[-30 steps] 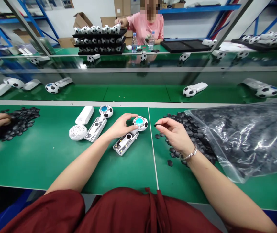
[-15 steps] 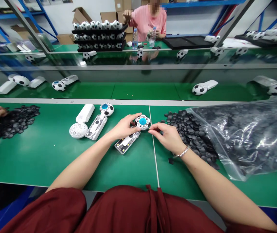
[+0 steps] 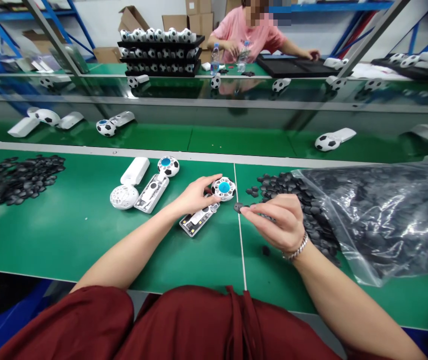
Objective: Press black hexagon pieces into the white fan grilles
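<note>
Between its thumb and fingers, my left hand (image 3: 198, 194) grips the round head of a football-patterned handheld fan (image 3: 224, 188), white and black with a blue centre. The fan's opened handle (image 3: 199, 218) slants toward me on the green table, its inside showing. My right hand (image 3: 279, 220) pinches a small black patch piece (image 3: 238, 207) just right of the fan head, apart from it. Beyond that hand spreads a pile of black pieces (image 3: 285, 185). Left of my left hand lie another opened fan (image 3: 152, 192) and a white fan shell (image 3: 124, 197).
A clear plastic bag (image 3: 394, 220) full of black pieces lies at the right. Another black pile (image 3: 19, 180) sits at the far left. Past the table edge, football fans (image 3: 328, 141) lie on a green belt. Opposite, a person in pink (image 3: 249, 37) sits near stacked black trays (image 3: 161, 52).
My right hand has drawn back from the fan head, a black piece now showing at its fingertips. Another person's hand has left the far-left pile. The person opposite has stretched out an arm.
</note>
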A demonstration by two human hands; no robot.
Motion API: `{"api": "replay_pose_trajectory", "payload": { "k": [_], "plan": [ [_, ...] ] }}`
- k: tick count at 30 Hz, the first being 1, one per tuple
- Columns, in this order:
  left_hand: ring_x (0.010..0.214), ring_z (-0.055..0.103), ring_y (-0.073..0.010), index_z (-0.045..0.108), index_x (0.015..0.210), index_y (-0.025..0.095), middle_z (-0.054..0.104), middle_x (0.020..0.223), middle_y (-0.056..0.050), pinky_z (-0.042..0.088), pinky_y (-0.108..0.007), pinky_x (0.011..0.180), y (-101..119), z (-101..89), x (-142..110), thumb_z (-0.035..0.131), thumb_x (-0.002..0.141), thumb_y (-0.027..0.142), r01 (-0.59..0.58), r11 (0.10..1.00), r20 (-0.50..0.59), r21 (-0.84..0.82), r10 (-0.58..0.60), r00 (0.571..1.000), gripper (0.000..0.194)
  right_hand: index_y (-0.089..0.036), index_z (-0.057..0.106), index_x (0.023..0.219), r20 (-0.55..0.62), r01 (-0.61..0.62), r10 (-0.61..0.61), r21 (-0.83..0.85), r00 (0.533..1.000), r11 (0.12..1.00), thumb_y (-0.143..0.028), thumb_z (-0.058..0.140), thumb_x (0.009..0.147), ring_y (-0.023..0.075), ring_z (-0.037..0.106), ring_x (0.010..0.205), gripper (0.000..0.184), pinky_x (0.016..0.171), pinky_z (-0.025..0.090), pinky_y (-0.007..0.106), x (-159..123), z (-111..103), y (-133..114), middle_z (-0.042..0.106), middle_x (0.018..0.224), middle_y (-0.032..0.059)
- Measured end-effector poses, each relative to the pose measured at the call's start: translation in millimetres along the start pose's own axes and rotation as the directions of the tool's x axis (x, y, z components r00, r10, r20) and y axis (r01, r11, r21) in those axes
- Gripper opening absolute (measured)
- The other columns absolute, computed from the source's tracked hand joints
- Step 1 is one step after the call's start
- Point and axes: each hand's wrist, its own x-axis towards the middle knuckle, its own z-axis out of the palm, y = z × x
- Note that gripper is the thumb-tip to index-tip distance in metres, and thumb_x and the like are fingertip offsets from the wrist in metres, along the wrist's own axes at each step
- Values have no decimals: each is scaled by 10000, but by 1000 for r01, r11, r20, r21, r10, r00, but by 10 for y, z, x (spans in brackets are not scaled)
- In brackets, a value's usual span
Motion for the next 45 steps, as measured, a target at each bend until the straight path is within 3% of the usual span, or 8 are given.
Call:
{"api": "replay_pose_trajectory", "payload": {
  "k": [4, 7, 12, 15, 18, 25, 40, 45],
  "plan": [
    [833, 560, -166, 376, 1316, 227, 510, 1153, -95, 453, -338, 807, -2, 3, -1, 621, 737, 278, -3, 1000, 4, 11, 3, 1000, 631, -337, 642, 856, 149, -120, 106, 83, 983, 989, -170, 618, 761, 166, 568, 726, 194, 636, 447, 335, -29, -6, -7, 673, 818, -6],
    [841, 562, -167, 371, 1317, 240, 507, 1159, -90, 451, -344, 817, 9, 0, -3, 616, 741, 288, 5, 1000, 5, 22, -5, 1000, 628, -295, 632, 847, 301, -303, 239, 185, 923, 935, -201, 542, 812, 197, 595, 805, 135, 697, 454, 383, -41, 79, -8, 683, 902, 20],
    [907, 561, -191, 325, 1343, 229, 482, 1199, -105, 441, -360, 847, 66, -53, -19, 615, 736, 319, 20, 999, 59, 34, -22, 998, 678, -219, 594, 887, 391, -505, 389, 260, 834, 823, -210, 506, 844, 185, 584, 762, 99, 704, 462, 360, -89, 338, -8, 670, 827, 47],
    [1089, 480, -268, 232, 1381, 201, 410, 1288, -135, 394, -405, 924, 104, -64, -42, 705, 636, 386, 2, 998, 138, 61, -10, 990, 902, -210, 590, 861, 408, -519, 381, 314, 830, 795, -179, 519, 837, 173, 579, 762, 81, 726, 460, 348, -132, 428, -14, 663, 818, 40],
    [1217, 358, -298, 163, 1397, 158, 346, 1340, -159, 322, -418, 1001, 111, -16, -60, 741, 580, 368, -12, 995, 127, 103, -1, 992, 1023, -209, 597, 840, 400, -527, 389, 335, 830, 781, -174, 537, 825, 180, 566, 815, 72, 761, 456, 357, -153, 466, -29, 639, 847, 47],
    [1244, 334, -276, 211, 1378, 171, 358, 1354, -135, 305, -418, 1019, 67, 91, -54, 672, 659, 321, -43, 990, 38, 131, 38, 999, 867, -222, 618, 796, 369, -607, 497, 297, 785, 737, -216, 596, 782, 204, 518, 867, 27, 780, 455, 392, -148, 567, -19, 538, 862, 53],
    [1168, 418, -314, 200, 1374, 127, 374, 1291, -172, 373, -426, 957, 113, 136, -47, 619, 629, 243, 32, 990, 13, 140, -34, 999, 863, -221, 587, 773, 323, -586, 498, 296, 805, 754, -202, 584, 786, 206, 523, 905, 24, 797, 464, 401, -175, 637, -33, 530, 902, 55],
    [1147, 434, -313, 184, 1376, 135, 375, 1268, -169, 389, -420, 936, 101, 151, -51, 600, 638, 250, 30, 987, 12, 156, -32, 999, 854, -220, 577, 772, 328, -606, 515, 312, 792, 732, -196, 583, 784, 203, 524, 916, 27, 820, 455, 403, -167, 636, -38, 527, 908, 54]
  ]
}}
